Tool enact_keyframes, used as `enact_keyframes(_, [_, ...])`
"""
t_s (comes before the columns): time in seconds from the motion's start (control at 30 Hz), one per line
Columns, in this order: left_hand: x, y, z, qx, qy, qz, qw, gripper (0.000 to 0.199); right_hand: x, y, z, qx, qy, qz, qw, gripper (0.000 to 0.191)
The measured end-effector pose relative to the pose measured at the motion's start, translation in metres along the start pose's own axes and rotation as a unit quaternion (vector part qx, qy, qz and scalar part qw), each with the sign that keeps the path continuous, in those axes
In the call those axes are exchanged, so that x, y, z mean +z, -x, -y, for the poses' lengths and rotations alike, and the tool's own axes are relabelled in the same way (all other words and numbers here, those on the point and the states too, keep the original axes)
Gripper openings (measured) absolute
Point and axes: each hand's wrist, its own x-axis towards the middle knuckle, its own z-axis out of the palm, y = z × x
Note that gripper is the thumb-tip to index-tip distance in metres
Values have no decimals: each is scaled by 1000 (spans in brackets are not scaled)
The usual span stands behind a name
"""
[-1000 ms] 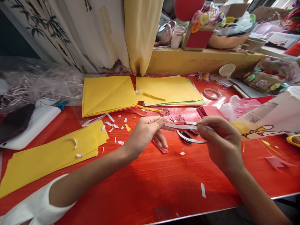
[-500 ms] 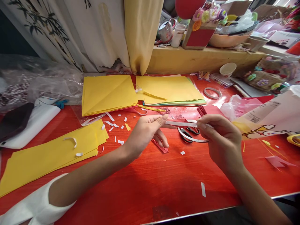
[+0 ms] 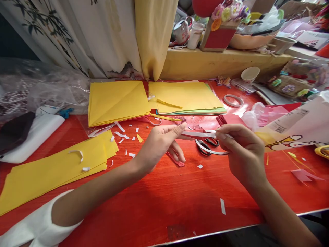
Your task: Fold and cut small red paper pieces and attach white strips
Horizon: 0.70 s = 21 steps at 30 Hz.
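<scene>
My left hand is closed, thumb over fingers, on one end of a narrow folded strip of red paper. White double-sided tape runs along the strip between both hands. At the other end, my right hand pinches the tape between thumb and forefinger. A thin white ring, seemingly the tape roll, curves out below its fingers, partly hidden by them. Behind and below the ring lie scissors with black and red handles. Another folded red paper piece rests on the table under my left fingers.
Stacked yellow paper lies at the back, and cut yellow sheets lie left. White scraps dot the red table. Another tape ring lies back right. A printed paper bag stands right.
The view has shifted very slightly. Both hands keep nearly the same position and hold on the red paper and tape.
</scene>
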Motion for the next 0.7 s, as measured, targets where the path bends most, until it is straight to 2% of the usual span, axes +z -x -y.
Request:
enact_keyframes(0.53, [0,0,-3,-11,21,5,1000,31,-1,-1,2,-1,12,6,1000,7])
enact_keyframes(0.7, [-1,-2,-3,-17,20,-10,1000,26,-1,0,2,4,11,12,1000,6])
